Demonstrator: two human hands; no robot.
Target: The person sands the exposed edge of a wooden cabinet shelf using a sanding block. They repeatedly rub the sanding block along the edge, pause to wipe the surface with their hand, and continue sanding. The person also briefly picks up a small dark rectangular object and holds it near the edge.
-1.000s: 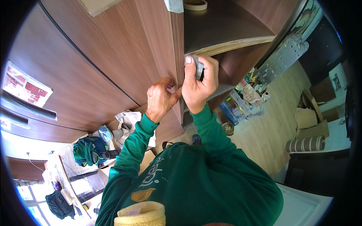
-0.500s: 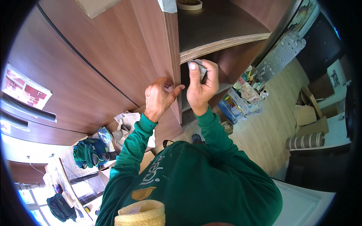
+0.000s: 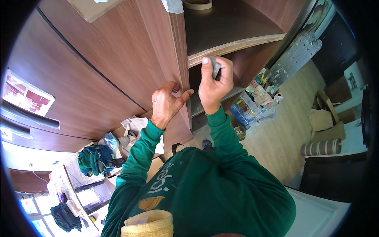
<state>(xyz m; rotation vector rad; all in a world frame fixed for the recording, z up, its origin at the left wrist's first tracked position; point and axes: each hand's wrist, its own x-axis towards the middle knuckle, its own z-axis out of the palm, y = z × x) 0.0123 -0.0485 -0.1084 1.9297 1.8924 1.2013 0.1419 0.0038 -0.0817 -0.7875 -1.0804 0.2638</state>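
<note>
Between the thumb and curled fingers of the right hand point(image 3: 214, 85) sits a small grey block point(image 3: 216, 68), clamped so that only its upper end shows; the rest is hidden by the fingers, and its exact kind cannot be made out. This hand is raised with the thumb upward, held in front of the open cabinet bay just below the pale front edge of the shelf point(image 3: 233, 44); whether the block touches that edge cannot be told. To the left of it, well within reach, the left hand point(image 3: 167, 103) lies flat against the vertical cabinet panel point(image 3: 158, 51), fingers spread apart and gripping nothing, the thumb pointing toward the right hand and resting at the panel's front edge. Both forearms rise from the lower frame in green sleeves point(image 3: 221, 134). Above the right hand, a roll of tape point(image 3: 197, 4) on the shelf is cut off by the frame rim, as is a strip of grey tape point(image 3: 172, 5) on the panel's top end. Open room lies to the right of the right hand, inside the dark bay and down toward the floor point(image 3: 276, 138), where bottles and containers point(image 3: 252, 106) crowd the cabinet's foot. Left of the left hand, the wood doors point(image 3: 79, 79) run unbroken.
</note>
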